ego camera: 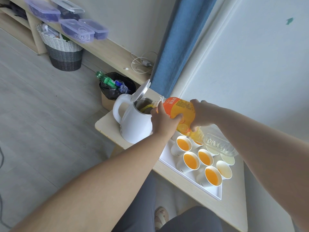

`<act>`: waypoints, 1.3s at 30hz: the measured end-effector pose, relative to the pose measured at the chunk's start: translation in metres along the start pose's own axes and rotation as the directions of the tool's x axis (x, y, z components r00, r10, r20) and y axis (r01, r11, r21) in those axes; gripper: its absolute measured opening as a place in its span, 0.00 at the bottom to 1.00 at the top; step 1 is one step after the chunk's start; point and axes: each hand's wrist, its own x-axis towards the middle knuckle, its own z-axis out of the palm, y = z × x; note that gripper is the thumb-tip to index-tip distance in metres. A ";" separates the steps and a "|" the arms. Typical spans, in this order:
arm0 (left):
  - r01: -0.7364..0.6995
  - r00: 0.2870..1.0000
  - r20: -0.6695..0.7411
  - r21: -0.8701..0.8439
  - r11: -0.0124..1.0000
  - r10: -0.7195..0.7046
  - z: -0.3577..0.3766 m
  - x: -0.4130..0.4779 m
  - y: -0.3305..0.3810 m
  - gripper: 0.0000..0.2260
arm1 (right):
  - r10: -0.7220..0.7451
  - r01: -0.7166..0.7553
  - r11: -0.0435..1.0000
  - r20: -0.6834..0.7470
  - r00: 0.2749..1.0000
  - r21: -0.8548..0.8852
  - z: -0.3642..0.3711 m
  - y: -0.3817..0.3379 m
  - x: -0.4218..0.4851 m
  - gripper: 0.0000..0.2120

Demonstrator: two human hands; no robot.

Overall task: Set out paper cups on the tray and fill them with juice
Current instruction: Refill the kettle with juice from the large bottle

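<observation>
Left grip (164,120) and right grip (199,114) wrap the juice bottle (180,106) — tilted (over kettle (135,126))

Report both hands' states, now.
Left hand: grips the orange-labelled clear plastic juice bottle near its neck.
Right hand: grips the same bottle's body.

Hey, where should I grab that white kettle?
Take the kettle by its loop handle, reaching in from the left, the side away from the juice bottle pouring into it. The handle stands clear of the body. The lid is hinged open, so keep it upright.
</observation>
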 end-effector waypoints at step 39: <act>-0.017 1.000 -0.001 -0.017 1.000 0.017 0.003 0.003 -0.003 0.40 | 0.004 -0.010 0.996 -0.077 0.997 -0.085 -0.006 0.000 -0.001 0.45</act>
